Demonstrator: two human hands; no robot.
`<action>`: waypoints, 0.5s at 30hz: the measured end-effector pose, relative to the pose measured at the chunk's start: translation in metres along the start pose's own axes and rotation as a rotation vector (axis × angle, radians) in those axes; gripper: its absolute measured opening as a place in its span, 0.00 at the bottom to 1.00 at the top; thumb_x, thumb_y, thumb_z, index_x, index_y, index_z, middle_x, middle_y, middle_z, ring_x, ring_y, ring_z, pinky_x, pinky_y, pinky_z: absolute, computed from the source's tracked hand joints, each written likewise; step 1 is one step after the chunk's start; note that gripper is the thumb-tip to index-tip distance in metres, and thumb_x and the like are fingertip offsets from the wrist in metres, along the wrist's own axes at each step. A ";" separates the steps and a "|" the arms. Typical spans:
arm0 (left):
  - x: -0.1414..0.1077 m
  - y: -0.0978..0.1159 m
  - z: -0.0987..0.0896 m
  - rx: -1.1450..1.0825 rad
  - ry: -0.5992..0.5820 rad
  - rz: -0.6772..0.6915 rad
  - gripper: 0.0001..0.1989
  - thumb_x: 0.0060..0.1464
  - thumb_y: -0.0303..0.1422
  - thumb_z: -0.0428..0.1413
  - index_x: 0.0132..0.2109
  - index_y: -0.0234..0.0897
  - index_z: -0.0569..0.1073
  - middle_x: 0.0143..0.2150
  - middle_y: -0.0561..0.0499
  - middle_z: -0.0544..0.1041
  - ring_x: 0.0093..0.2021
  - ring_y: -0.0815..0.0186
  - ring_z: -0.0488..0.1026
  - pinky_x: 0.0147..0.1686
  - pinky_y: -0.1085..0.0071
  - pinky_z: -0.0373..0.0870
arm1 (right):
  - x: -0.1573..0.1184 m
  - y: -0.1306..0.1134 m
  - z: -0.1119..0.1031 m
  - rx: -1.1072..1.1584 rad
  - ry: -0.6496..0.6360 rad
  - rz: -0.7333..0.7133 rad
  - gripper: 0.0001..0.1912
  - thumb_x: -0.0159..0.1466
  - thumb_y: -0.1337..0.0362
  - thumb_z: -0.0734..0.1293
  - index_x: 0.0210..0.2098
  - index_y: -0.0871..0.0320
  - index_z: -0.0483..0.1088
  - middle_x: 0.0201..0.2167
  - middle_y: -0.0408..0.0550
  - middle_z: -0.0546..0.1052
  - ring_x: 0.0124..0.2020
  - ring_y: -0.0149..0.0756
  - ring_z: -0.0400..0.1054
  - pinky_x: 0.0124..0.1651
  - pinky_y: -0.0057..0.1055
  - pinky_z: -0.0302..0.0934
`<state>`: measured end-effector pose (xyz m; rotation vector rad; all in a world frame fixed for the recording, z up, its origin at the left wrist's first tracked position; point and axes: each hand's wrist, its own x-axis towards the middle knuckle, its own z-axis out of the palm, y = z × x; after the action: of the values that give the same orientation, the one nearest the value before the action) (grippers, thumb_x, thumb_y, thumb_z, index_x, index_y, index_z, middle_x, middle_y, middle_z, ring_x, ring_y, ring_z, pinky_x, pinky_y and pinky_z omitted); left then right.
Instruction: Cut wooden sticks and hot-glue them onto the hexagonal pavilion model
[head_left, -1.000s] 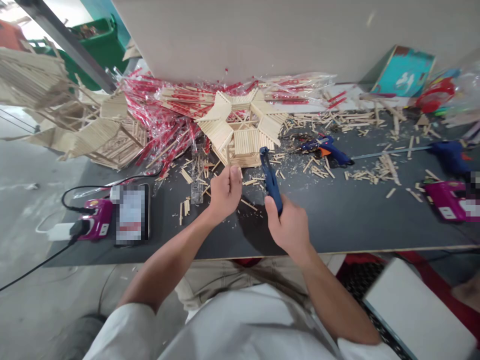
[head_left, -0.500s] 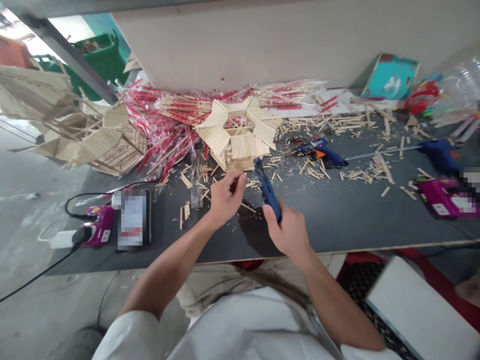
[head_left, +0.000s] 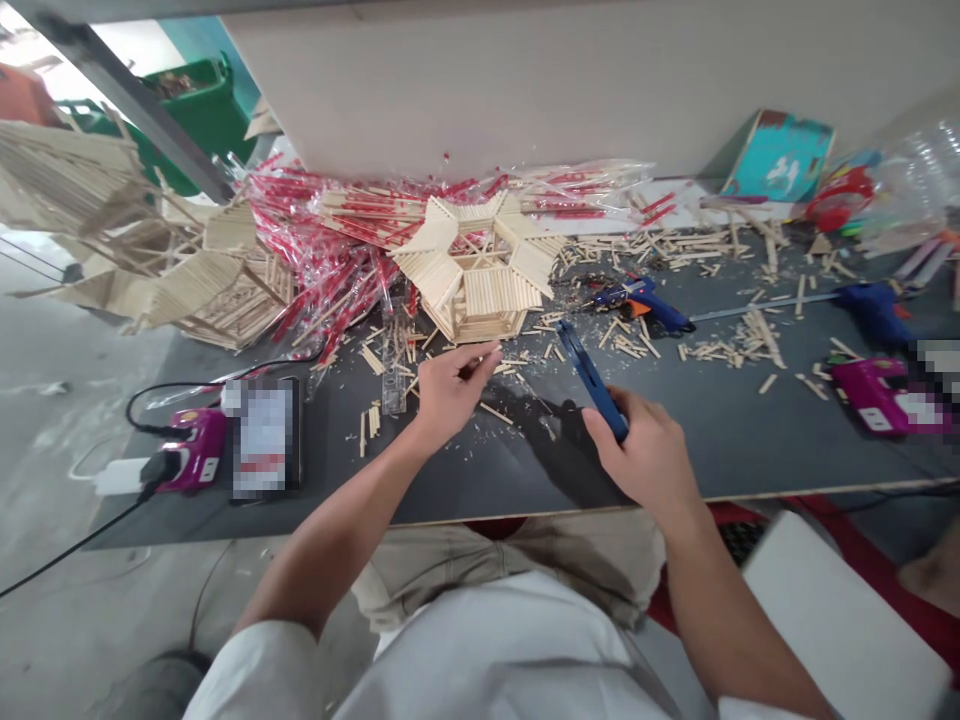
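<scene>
My right hand (head_left: 649,450) is wrapped round a blue hand tool (head_left: 592,382), whose narrow end points up and to the left. Just in front of a star-shaped wooden stick model (head_left: 484,265) is my left hand (head_left: 454,392), its thumb and fingers pinched together. Whatever those fingertips hold, if anything, is too small to make out. Short cut sticks (head_left: 373,420) lie left of my left hand, beside a clear ruler-like strip (head_left: 393,375). The model rests on the dark table (head_left: 480,485), touched by neither hand.
Blue glue guns (head_left: 652,305) (head_left: 874,310) and stick scraps (head_left: 750,340) lie to the right. Red-and-clear wrappers (head_left: 322,250) are behind. At the left are a larger stick structure (head_left: 217,270), a phone (head_left: 266,440) and a purple power adapter (head_left: 199,450); another purple adapter (head_left: 885,395) sits right.
My right hand has moved right, away from my left hand, with the blue tool still in it. My left hand has barely shifted.
</scene>
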<state>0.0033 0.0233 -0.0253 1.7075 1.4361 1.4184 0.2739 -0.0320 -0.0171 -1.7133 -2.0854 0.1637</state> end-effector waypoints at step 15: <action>0.001 -0.005 -0.001 0.097 -0.114 0.095 0.19 0.76 0.43 0.49 0.51 0.37 0.81 0.31 0.51 0.81 0.31 0.68 0.79 0.33 0.73 0.71 | -0.014 0.028 0.009 -0.259 -0.140 -0.171 0.38 0.71 0.40 0.66 0.67 0.64 0.66 0.58 0.67 0.74 0.59 0.63 0.66 0.62 0.57 0.60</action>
<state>0.0002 0.0252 -0.0287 1.9083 1.3988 1.2955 0.2978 -0.0370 -0.0385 -1.6955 -2.4347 -0.0421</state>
